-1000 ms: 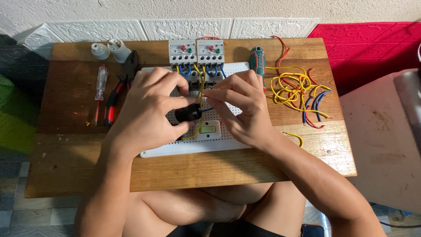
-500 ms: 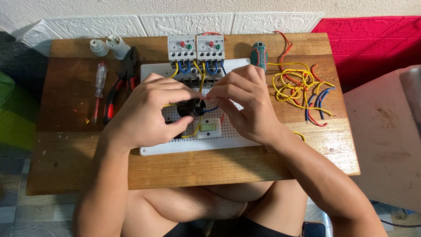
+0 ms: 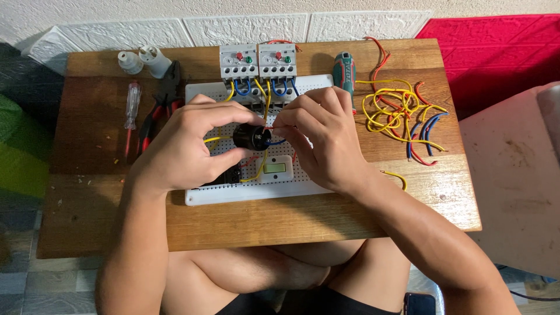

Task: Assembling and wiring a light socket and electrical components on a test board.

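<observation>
Fingers of your left hand (image 3: 186,143) were clamped round a small black round part (image 3: 251,137), held over the white pegboard (image 3: 245,195). Your right hand (image 3: 324,137), at three o'clock of it, pinched a thin red wire (image 3: 269,127). Loose wires (image 3: 402,114) lay well apart at three o'clock, screwdriver (image 3: 345,73) at one.

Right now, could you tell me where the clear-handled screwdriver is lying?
In the head view, the clear-handled screwdriver lies on the wooden table's left side, just left of the red-handled pliers and below two white plugs.
</observation>
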